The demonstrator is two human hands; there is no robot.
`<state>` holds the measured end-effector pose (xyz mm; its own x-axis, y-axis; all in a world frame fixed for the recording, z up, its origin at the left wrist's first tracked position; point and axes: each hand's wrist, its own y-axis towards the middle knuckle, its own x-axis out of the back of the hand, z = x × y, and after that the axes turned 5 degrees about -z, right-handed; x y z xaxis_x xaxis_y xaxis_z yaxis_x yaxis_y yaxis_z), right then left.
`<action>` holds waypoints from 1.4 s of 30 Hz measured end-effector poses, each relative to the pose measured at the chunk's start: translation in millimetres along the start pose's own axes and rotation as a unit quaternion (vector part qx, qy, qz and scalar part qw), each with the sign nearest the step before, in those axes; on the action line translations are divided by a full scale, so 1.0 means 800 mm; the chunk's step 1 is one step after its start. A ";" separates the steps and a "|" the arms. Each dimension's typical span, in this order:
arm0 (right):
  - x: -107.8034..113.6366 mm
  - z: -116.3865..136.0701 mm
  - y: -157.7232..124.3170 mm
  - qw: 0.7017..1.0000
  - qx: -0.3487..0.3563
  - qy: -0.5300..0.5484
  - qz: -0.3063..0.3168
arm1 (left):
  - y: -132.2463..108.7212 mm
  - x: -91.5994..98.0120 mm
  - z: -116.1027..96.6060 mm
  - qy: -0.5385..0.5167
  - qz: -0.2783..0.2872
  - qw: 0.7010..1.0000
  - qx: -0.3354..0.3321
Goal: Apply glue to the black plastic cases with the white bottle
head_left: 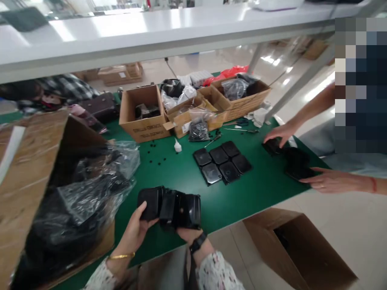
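Note:
Just above the near edge of the green tabletop, both my hands hold a black plastic case made of joined box-like sections. My left hand grips its left section, thumb on the front face and fingers underneath. From below, my right hand supports the right section, which has a glossy face; most of its fingers are hidden behind the case. Beyond it, several flat black square covers lie side by side in two rows. A small white dropper bottle stands among scattered small black parts.
At left, a large open carton holds black pieces in clear plastic. Cardboard boxes line the back beside a bag of small black parts and screwdrivers. A co-worker's hands hold black parts at right. An open carton sits below the table edge.

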<state>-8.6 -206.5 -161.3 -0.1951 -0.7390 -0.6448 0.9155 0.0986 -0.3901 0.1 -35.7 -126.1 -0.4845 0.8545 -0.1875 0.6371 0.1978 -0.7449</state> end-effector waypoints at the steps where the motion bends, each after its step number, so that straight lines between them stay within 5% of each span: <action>1: -0.010 -0.007 0.019 1.000 -0.026 0.003 0.014 | 0.011 0.009 -0.011 -0.024 -0.001 1.000 0.002; 6: -0.032 -0.017 0.099 0.993 -0.114 -0.017 0.038 | 0.060 0.031 -0.049 -0.095 -0.010 0.995 -0.004; 11: -0.021 0.003 0.121 0.988 -0.137 -0.069 0.000 | 0.091 0.046 -0.067 -0.135 -0.043 0.990 -0.001; 19: 0.011 0.057 0.117 0.975 -0.088 -0.184 -0.091 | 0.112 0.067 -0.078 -0.143 -0.101 0.984 0.020; 25: 0.043 0.129 0.095 0.953 0.028 -0.249 -0.168 | 0.119 0.043 -0.077 -0.126 -0.132 0.983 -0.023; 29: 0.093 0.151 0.052 0.929 -0.047 -0.340 -0.138 | 0.105 0.030 -0.086 -0.135 -0.165 0.968 -0.129; 33: 0.149 0.143 0.022 0.887 -0.106 -0.441 -0.083 | 0.062 0.045 -0.079 -0.106 -0.184 0.963 -0.166; 36: 0.157 0.127 0.019 0.813 0.068 -0.562 -0.137 | 0.038 0.071 -0.049 -0.052 -0.217 0.963 -0.150; 40: 0.131 0.087 0.015 0.583 0.251 -0.769 -0.078 | 0.049 0.105 -0.006 0.043 -0.288 0.944 -0.153; 42: 0.123 0.062 0.007 0.511 0.278 -0.813 -0.003 | 0.059 0.115 0.003 0.101 -0.322 0.924 -0.182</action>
<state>-5.1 -311.6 -194.1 -0.0616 -0.3587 0.9314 0.9632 0.2232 0.1497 -15.9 51.3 -179.6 -0.7352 0.5685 0.3691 0.4335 0.8130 -0.3888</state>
